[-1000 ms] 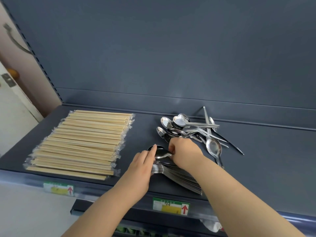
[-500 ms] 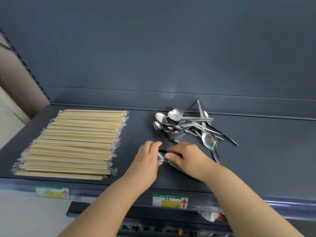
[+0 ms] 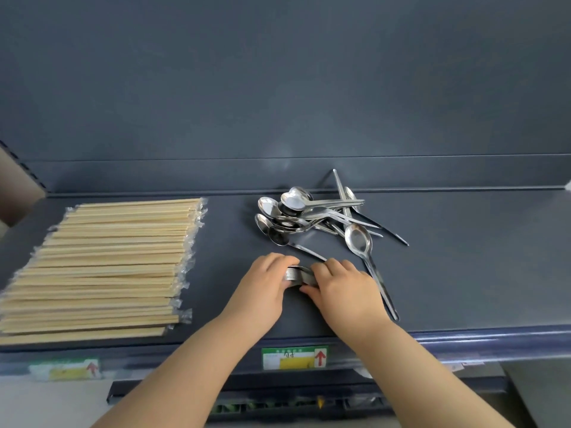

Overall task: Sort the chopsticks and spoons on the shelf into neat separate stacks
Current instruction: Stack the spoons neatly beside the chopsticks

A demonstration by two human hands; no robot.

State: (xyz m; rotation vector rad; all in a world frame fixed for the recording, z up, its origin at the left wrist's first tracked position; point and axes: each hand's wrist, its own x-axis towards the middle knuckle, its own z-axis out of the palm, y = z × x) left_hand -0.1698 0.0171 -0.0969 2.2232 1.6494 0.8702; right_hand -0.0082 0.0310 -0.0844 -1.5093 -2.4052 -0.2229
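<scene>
A wide stack of wrapped wooden chopsticks [image 3: 102, 264] lies on the left of the dark shelf [image 3: 463, 273]. A loose heap of steel spoons [image 3: 309, 214] sits toward the back, right of centre, and one spoon [image 3: 360, 242] lies apart with its handle toward the front edge. Between my hands a nested stack of spoons [image 3: 298, 274] stands on the shelf, mostly hidden. My left hand [image 3: 262, 288] cups the stack's left end with curled fingers. My right hand [image 3: 343, 288] grips it from the right.
The shelf's dark back wall rises behind the heap. Green and yellow price tags [image 3: 293, 357] sit on the front rail. The right part of the shelf has bare surface.
Both hands have closed in on the nested spoon stack and squeezed it together. The view has shifted right, so everything sits further left and closer.
</scene>
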